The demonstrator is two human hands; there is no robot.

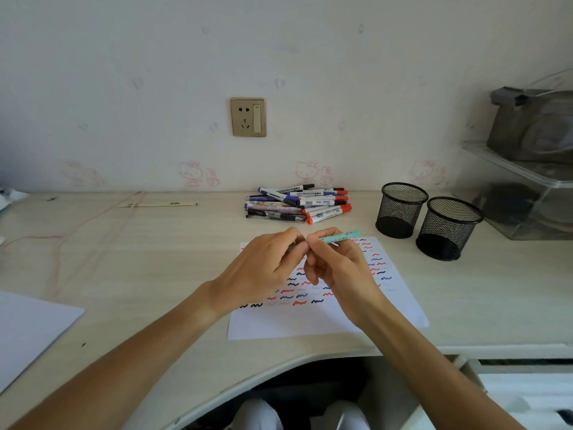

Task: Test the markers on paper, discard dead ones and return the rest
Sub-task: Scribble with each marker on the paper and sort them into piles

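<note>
the slim teal plastic pen (340, 237) lies nearly level above the sheet, its free end pointing to the right of the grip. my right hand (338, 268) pinches its barrel between thumb and curled fingers, a narrow hold closed on the pen. my left hand (263, 268) meets it from the left, fingertips pinching the pen's near end where the two hands touch; whether that end is a cap or the tip i cannot tell, since the fingers cover it. directly under the grip lies the white sheet of paper (310, 324), marked with rows of short red, blue and black squiggles, some faint. beyond the grip, toward the wall, sits the loose pile of white-barrelled markers with red, blue and black caps (299, 203), well apart from the hands. to the right of the grip stand two round black wire-mesh pen cups (401, 209), touching or nearly touching each other, both upright. all rest on the pale wood-grain desk (155, 243). far left of the grip, a second white sheet (28, 330) lies at the desk edge. behind the pile, a gold-framed wall socket (248, 117) is set in the wall. far right, a clear plastic tray rack (521, 193) holds grey items.
</note>
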